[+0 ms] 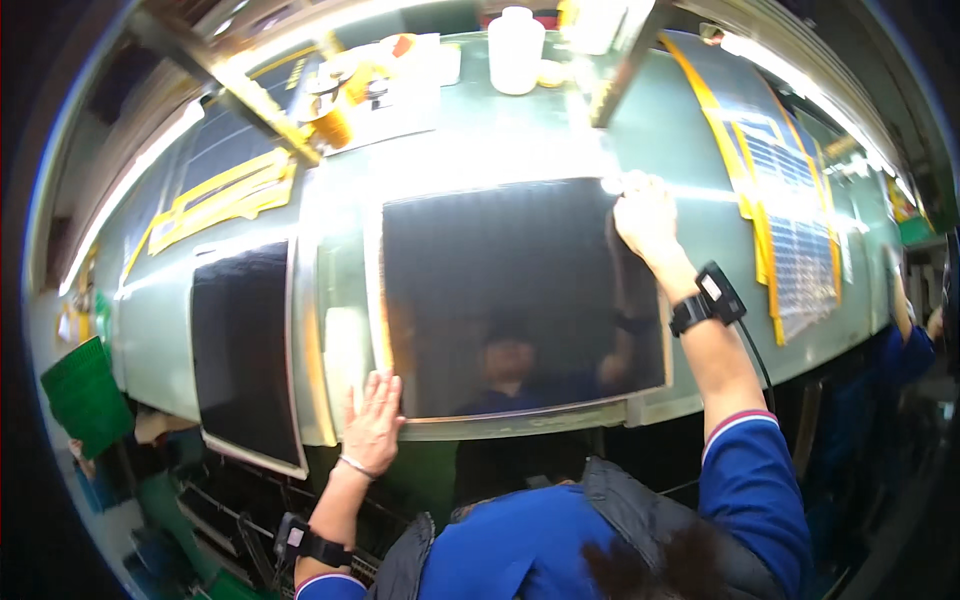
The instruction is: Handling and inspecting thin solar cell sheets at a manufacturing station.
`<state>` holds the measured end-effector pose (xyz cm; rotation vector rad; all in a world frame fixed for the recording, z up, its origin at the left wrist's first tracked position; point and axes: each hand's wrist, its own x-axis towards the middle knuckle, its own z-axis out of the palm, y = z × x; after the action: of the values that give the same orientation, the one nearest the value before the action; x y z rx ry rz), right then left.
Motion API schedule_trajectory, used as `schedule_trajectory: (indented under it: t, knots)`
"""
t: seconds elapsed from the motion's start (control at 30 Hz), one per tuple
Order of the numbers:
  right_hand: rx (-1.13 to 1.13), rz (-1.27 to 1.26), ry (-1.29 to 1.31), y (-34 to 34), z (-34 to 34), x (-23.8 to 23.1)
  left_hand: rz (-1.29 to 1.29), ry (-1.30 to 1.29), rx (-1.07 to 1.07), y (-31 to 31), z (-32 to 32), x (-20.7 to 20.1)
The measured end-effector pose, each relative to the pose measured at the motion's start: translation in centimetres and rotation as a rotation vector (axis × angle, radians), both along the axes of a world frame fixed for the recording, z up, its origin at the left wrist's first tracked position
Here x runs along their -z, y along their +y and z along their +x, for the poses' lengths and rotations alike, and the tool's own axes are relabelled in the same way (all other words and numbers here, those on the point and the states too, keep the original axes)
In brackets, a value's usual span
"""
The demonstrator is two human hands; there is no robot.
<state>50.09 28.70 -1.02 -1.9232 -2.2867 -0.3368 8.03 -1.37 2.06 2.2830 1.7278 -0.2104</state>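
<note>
A large dark glossy panel [520,290] with a thin pale border lies on the pale green worktable [465,120] in front of me. My left hand [372,425] rests by the panel's lower left corner, palm down, its fingers stretched out along the left edge. At the upper right corner my right hand [645,215] is closed, its fingers curled at the panel's edge. A bright white spot shows beside those fingers. What they hold, if anything, I cannot make out.
A second dark panel [243,350] lies to the left, overhanging the near edge. Yellow-edged sheets [790,220] lie on the right. A white bottle [516,52] and orange tape rolls [333,128] stand at the back. Metal posts [625,70] rise there. Another person's arm [903,305] shows far right.
</note>
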Motion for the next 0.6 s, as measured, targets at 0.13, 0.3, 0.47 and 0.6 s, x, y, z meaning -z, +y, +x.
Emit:
schedule_trajectory:
  t: [0.13, 0.3, 0.47, 0.6]
  knots:
    - [0.014, 0.185, 0.137, -1.2, -0.2, 3.1, 0.083, -0.101, -0.041, 3.5, 4.6, -1.5]
    - [0.001, 0.162, 0.248, -1.3, -1.4, 3.1, 0.485, -0.277, -0.133, 19.1, 2.4, 3.3]
    - [-0.106, 0.105, 0.342, -2.1, 2.4, 2.9, 0.602, -0.176, -0.225, 25.2, 3.3, 6.8]
    - [-0.167, -0.342, 0.473, -9.9, 5.6, -0.2, 0.652, -0.121, -0.207, 25.2, 1.0, 7.8]
